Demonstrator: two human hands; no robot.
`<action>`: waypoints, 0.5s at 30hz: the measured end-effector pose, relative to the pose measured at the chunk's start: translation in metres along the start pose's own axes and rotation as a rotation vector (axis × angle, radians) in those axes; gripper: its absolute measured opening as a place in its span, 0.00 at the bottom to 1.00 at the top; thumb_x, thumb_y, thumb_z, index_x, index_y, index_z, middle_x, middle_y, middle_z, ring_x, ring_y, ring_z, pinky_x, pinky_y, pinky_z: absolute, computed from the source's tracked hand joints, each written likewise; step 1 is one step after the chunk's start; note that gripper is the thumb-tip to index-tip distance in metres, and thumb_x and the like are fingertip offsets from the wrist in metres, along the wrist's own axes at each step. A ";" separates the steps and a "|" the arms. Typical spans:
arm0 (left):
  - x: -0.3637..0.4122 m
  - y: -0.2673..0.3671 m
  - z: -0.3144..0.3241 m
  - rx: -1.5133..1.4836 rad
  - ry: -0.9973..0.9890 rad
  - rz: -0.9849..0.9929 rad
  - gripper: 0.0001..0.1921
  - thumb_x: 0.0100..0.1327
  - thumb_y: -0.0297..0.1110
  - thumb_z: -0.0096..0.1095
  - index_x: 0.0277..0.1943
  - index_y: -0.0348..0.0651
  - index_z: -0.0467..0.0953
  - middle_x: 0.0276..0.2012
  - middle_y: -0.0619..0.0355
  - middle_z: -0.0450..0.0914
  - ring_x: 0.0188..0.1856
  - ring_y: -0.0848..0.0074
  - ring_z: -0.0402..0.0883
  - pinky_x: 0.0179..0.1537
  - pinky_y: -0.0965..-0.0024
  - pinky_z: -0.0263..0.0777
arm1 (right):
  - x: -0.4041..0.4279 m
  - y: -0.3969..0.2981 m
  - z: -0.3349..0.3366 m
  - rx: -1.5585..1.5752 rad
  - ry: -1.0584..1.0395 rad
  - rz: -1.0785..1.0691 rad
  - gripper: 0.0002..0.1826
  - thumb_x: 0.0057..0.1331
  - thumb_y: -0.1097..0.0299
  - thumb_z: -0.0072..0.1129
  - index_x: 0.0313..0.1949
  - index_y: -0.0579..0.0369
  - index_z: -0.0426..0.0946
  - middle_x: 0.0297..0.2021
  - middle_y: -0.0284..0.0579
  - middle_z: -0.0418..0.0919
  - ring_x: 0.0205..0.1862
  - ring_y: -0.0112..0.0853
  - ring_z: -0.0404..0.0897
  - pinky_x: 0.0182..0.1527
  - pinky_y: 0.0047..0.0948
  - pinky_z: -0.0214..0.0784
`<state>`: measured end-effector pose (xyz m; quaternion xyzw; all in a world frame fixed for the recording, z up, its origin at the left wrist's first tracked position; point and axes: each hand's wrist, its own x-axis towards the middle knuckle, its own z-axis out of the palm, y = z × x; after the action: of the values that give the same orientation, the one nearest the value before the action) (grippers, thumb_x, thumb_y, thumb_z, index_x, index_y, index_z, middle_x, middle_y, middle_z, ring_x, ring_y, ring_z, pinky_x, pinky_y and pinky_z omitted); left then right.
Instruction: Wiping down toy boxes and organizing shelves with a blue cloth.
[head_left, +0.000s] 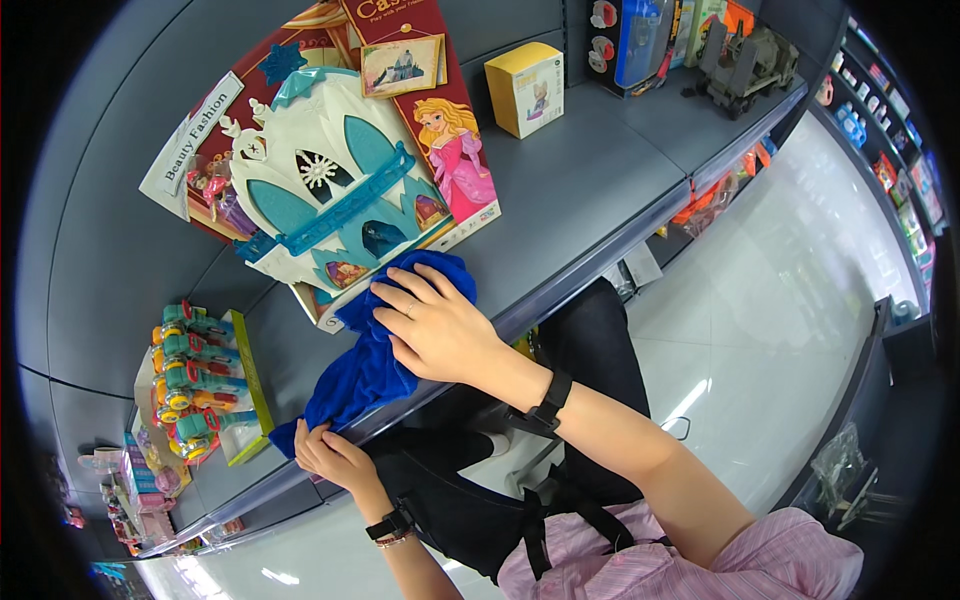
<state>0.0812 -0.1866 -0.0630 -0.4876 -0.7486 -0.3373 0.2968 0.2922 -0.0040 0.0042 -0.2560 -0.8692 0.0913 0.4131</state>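
Observation:
A blue cloth (360, 379) lies bunched along the front of a grey metal shelf (570, 195). My right hand (431, 322) presses on its upper end, fingers spread, against the lower front edge of a boxed toy castle (322, 187). The castle is white and teal, set in a dark red box with a princess picture. My left hand (330, 454) grips the cloth's lower end at the shelf's front edge. The fingertips of the left hand are partly hidden.
Left of the castle stands a tray of green and orange toys (202, 382). A small yellow and white box (529, 90) is to its right, then a blue-windowed package (637, 45) and a toy truck (750, 67). Another stocked shelf (885, 142) stands across the tiled floor (742, 300).

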 end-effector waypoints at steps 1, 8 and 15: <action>0.000 -0.001 0.000 0.003 -0.003 0.006 0.12 0.76 0.33 0.47 0.43 0.36 0.76 0.55 0.43 0.80 0.59 0.52 0.74 0.63 0.52 0.58 | 0.000 -0.001 0.000 -0.001 0.001 -0.001 0.14 0.62 0.63 0.60 0.44 0.58 0.82 0.61 0.51 0.78 0.70 0.48 0.68 0.74 0.52 0.53; -0.001 -0.001 -0.001 -0.002 -0.014 -0.006 0.11 0.76 0.33 0.47 0.43 0.35 0.77 0.55 0.43 0.79 0.59 0.52 0.74 0.63 0.52 0.58 | 0.000 -0.001 0.000 -0.017 -0.004 0.001 0.15 0.61 0.64 0.61 0.46 0.56 0.82 0.62 0.48 0.78 0.69 0.46 0.68 0.73 0.51 0.54; -0.001 -0.001 0.000 0.005 -0.015 0.001 0.12 0.76 0.33 0.48 0.44 0.35 0.77 0.57 0.42 0.79 0.59 0.52 0.74 0.64 0.52 0.57 | 0.000 -0.001 -0.002 -0.021 -0.032 -0.008 0.15 0.60 0.64 0.61 0.45 0.56 0.82 0.63 0.49 0.77 0.71 0.47 0.66 0.74 0.52 0.52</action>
<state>0.0802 -0.1878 -0.0636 -0.4897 -0.7515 -0.3317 0.2924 0.2933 -0.0046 0.0057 -0.2555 -0.8776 0.0846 0.3967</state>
